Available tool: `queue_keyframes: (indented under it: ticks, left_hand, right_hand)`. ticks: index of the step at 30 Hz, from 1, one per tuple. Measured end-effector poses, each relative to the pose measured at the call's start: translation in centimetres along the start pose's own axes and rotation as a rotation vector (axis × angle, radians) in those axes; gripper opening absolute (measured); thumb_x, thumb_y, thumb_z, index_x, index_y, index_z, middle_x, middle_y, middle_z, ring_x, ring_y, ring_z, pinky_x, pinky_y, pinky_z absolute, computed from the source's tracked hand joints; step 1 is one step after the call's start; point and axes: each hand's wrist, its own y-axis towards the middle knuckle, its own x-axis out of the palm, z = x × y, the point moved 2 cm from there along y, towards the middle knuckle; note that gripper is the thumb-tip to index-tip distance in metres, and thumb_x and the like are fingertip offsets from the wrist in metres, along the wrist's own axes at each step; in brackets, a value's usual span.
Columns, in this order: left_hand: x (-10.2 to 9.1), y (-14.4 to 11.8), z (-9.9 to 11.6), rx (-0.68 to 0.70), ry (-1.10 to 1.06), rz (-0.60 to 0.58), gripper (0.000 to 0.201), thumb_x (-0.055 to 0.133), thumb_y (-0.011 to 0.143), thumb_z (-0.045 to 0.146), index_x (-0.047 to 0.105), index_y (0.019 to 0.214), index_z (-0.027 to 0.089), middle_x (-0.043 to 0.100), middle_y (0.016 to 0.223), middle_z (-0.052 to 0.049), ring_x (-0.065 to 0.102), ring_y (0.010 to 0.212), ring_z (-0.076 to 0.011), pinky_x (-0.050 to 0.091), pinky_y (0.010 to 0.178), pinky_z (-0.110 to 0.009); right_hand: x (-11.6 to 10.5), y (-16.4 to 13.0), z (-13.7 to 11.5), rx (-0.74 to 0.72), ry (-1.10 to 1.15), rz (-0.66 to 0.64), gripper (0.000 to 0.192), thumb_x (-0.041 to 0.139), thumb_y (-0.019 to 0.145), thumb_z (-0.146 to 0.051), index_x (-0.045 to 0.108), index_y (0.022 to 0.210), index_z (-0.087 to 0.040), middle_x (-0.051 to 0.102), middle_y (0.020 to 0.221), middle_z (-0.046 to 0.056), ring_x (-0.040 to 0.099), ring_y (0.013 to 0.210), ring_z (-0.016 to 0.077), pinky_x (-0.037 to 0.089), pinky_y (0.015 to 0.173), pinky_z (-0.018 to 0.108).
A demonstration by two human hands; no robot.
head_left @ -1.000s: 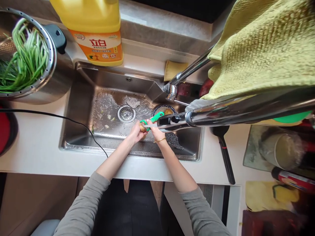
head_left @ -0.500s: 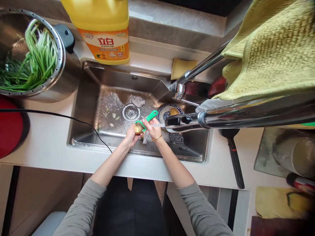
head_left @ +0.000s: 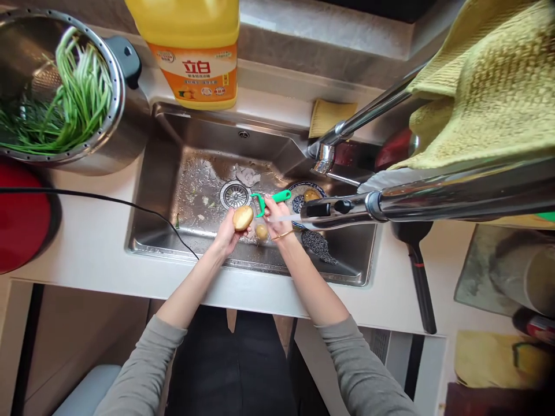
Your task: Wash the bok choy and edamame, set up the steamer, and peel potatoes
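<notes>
Two hands: we work over the sink (head_left: 165,190), both arms in grey sleeves.
Left hand (head_left: 226,231): our grip is closed around a potato (head_left: 243,218), held up above the basin, just left of the water stream.
Right hand (head_left: 276,218): our grip is closed on a green peeler (head_left: 267,200), its head beside the potato, not quite touching as far as we can tell.
Second potato (head_left: 261,231): it sits low between our hands; whether it rests on the basin floor we cannot tell.
Handling: we judge the potato firm, fairly light and slick while wet; best cupped round its middle, fingers spread.
Peeler handling: light and stiff, wet handle; we would hold it along the handle, clear of the blade.
Faucet (head_left: 347,209): water runs from the spout toward our right hand.
Writing: the yellow bottle (head_left: 195,52) behind the sink carries an orange label with red Chinese characters; smaller print is unreadable.
Tabletop (head_left: 87,242): a colander of greens (head_left: 60,110) stands at left, a black cord (head_left: 108,202) running past it.
</notes>
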Motion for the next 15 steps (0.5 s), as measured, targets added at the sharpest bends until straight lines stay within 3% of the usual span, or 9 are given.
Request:
queue_keyframes:
  ticks: [2,4,9,15]
  left_hand:
    - [0.1,-0.1,-0.3,0.029,0.004,0.031,0.033,0.037,0.099,0.04,0.061,0.101,0.017,0.061,0.064,-0.001,0.05,0.044,-0.0092,0.033,0.041,-0.02]
    - [0.3,-0.3,-0.6,0.033,-0.027,-0.012,0.033,0.04,0.097,0.044,0.061,0.097,0.018,0.058,0.06,0.001,0.048,0.043,-0.0085,0.031,0.041,-0.019]
    - [0.7,-0.5,-0.9,-0.01,-0.1,-0.054,0.031,0.05,0.093,0.042,0.054,0.077,0.017,0.048,0.05,0.004,0.038,0.037,-0.0061,0.025,0.036,-0.017]
    - [0.3,-0.4,-1.2,0.0,-0.014,-0.073,0.03,0.046,0.094,0.035,0.048,0.07,0.017,0.045,0.049,0.004,0.035,0.036,-0.0049,0.022,0.036,-0.016]
  right_hand:
    - [0.9,-1.2,-0.1,-0.003,-0.034,-0.049,0.044,0.072,0.068,-0.055,0.042,0.063,-0.024,0.035,0.052,-0.008,0.03,0.044,0.0077,0.03,0.043,0.022]
    - [1.1,-2.0,0.2,-0.007,-0.079,-0.065,0.041,0.073,0.067,-0.054,0.046,0.066,-0.024,0.038,0.052,-0.008,0.034,0.045,0.0086,0.033,0.044,0.022]
    - [0.2,-3.0,1.5,-0.128,-0.231,0.007,0.033,0.069,0.07,-0.053,0.056,0.068,-0.023,0.051,0.055,-0.005,0.046,0.05,0.0113,0.041,0.048,0.023]
    - [-0.6,-2.1,1.8,-0.264,-0.525,-0.068,0.034,0.065,0.074,-0.054,0.057,0.069,-0.021,0.053,0.057,-0.002,0.048,0.051,0.0119,0.043,0.049,0.024]
